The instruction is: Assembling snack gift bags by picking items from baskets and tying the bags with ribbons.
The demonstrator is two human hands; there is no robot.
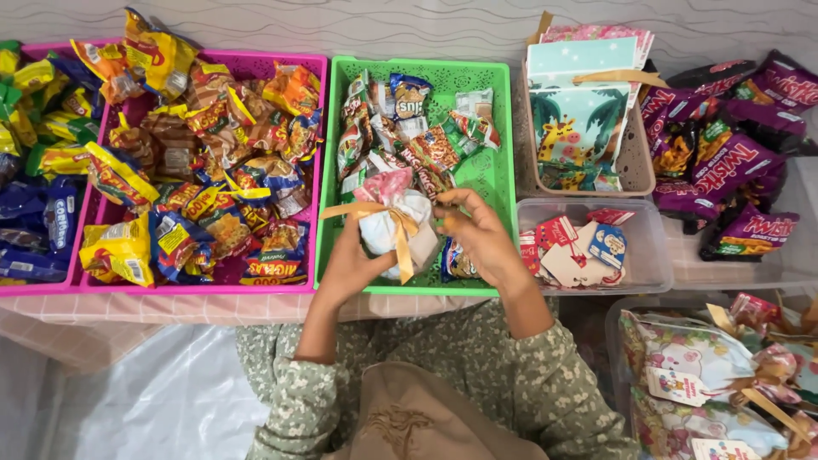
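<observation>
Between both hands (417, 247), ribboned gift bag (394, 226) held.

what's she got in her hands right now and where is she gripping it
A small white gift bag tied with a gold ribbon. The left hand cups its lower side; the right hand pinches a ribbon end near the neck.

Snack packets (204, 170) in left tray (320, 170), middle tray (494, 170) beside it, gift bag (394, 223) above middle tray, tags (575, 247) in right tub (639, 247)
</observation>
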